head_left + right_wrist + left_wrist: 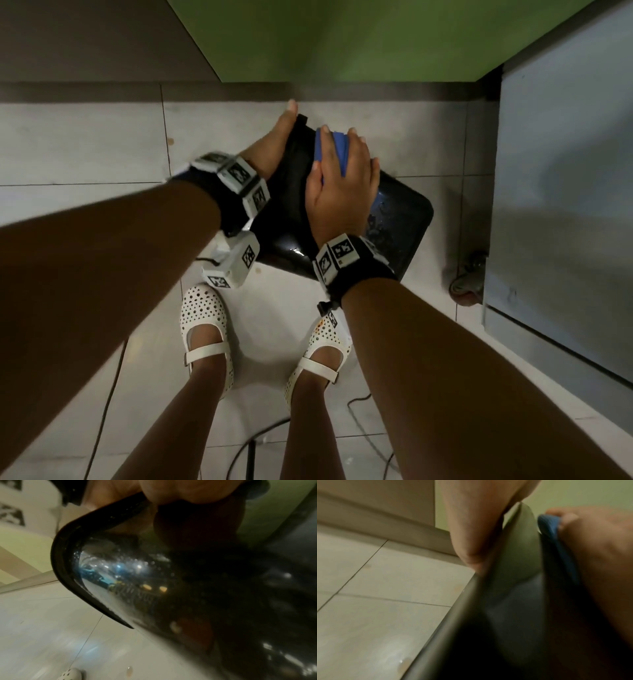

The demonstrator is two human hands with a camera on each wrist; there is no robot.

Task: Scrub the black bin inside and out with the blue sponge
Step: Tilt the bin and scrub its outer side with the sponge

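Dim indoor light; wrist views blurred; glints on black bin (154, 582)

Pale floor tiles (85, 144) run to a green wall (342, 37) at the far edge. A grey cabinet (565, 205) stands right. White perforated shoes (205, 329) and dark cables (102, 411) lie on the near floor.

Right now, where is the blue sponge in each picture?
Head: blue sponge sits upper middle, under the right hand, on the black bin.
Left wrist: blue strip at upper right, beside the fingers.
Right wrist: not in view.
Shared landmark: the black bin's rim.
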